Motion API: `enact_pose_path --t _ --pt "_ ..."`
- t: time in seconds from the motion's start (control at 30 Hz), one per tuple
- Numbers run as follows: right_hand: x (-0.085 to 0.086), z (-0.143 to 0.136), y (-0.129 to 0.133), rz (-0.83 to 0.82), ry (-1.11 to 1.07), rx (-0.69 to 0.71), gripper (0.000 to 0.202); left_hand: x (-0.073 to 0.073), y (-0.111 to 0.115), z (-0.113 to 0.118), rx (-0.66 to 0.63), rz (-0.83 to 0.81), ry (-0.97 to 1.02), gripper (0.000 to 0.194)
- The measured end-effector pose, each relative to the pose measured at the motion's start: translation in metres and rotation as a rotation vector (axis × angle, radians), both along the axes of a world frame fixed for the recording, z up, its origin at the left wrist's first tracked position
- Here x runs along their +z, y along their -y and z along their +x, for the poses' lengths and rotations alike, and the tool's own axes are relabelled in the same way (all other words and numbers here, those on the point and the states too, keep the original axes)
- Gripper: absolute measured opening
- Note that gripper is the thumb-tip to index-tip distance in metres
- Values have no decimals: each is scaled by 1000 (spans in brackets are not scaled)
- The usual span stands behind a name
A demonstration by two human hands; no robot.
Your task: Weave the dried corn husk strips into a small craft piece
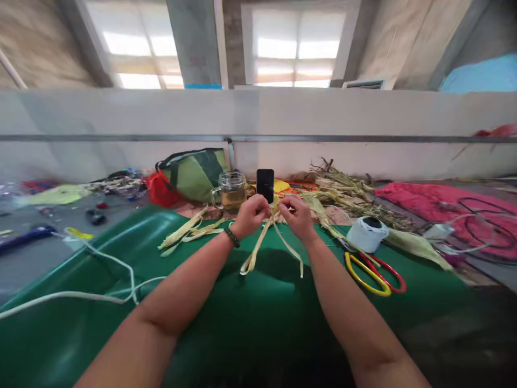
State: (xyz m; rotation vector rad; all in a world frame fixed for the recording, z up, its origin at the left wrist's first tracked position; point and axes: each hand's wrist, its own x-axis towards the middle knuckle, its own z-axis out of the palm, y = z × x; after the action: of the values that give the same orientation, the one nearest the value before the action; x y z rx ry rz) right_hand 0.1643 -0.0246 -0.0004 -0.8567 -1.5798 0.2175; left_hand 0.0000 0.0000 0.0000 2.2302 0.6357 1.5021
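My left hand point(251, 214) and my right hand point(298, 214) are raised close together over a green surface point(258, 318). Both pinch a bundle of pale dried corn husk strips point(270, 237), whose loose ends hang down toward the green surface. A beaded bracelet sits on my left wrist. Behind my hands stands a black phone point(265, 185), upright, and a glass mug point(231, 190) with yellowish liquid. More loose husk strips point(189, 231) lie to the left of my hands.
Scissors with yellow and red handles point(374, 270) lie at the right, next to a white roll point(367, 233). A pile of dried stalks point(347, 194), a red cloth point(436, 205), a green bag point(196, 171) and a white cable point(92, 280) surround the work area.
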Motion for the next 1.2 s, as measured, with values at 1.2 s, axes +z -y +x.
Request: enact_pose_path --t 1.2 --pt "-16 5 -21 -209 368 -289 11 -2 -4 1 8 -198 143 22"
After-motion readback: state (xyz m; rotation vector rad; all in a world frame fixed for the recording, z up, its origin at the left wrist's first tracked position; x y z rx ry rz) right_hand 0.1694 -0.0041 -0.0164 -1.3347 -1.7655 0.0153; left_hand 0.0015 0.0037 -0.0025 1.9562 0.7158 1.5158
